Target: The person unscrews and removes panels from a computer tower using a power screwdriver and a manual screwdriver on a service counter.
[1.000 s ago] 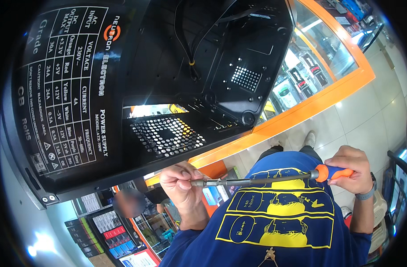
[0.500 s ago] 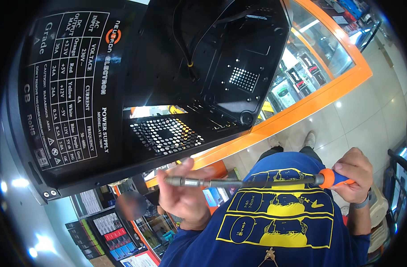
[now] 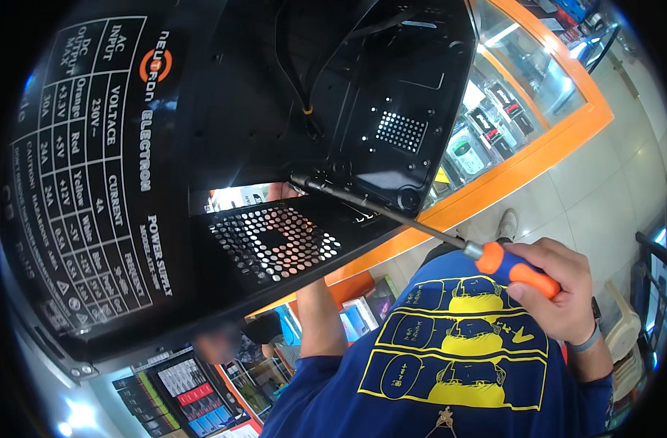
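My right hand (image 3: 556,285) is wrapped round the orange and blue handle of a screwdriver (image 3: 497,263). Its long metal shaft slopes up and left into an open black computer case (image 3: 238,139), and the thicker tip meets the area beside a rectangular opening above the perforated panel (image 3: 322,244). My left hand (image 3: 281,191) has gone behind that panel; a few fingers show at the opening near the tip, and the rest is mostly hidden. On the left, a black power supply (image 3: 129,175) with a white printed label sits close to my view.
Black cables (image 3: 304,80), gathered by a yellow tie, hang inside the case. An orange-framed glass display counter (image 3: 523,157) runs beside it, holding packaged goods. At lower left are shelves of boxes (image 3: 191,390) and another person. A pale plastic chair (image 3: 625,321) stands at right.
The screwdriver's tip has moved up and left into the case, with my right hand following. My left hand has left the shaft and passed behind the perforated panel.
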`<move>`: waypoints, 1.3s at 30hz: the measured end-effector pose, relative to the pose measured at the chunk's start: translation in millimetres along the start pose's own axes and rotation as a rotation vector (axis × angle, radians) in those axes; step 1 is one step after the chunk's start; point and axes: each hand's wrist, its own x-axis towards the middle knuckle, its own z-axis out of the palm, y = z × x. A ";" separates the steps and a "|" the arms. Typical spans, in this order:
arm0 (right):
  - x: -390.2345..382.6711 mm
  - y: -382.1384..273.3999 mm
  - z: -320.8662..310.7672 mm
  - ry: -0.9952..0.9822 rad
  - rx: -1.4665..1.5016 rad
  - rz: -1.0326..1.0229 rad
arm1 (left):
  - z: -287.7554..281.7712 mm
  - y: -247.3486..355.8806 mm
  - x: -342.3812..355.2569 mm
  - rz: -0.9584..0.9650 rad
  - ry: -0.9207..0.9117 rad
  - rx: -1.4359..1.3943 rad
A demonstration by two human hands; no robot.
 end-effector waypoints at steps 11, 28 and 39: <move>18.0 -12.5 10.0 0.008 -0.099 0.040 | 10.4 -6.7 17.4 -0.043 -0.088 -0.065; 21.7 -18.1 4.3 0.039 -0.232 -0.061 | 4.3 5.4 0.5 -0.017 -0.062 -0.033; 29.7 -35.5 -12.5 -0.113 -0.041 0.194 | 1.2 3.4 -11.5 0.060 -0.030 -0.044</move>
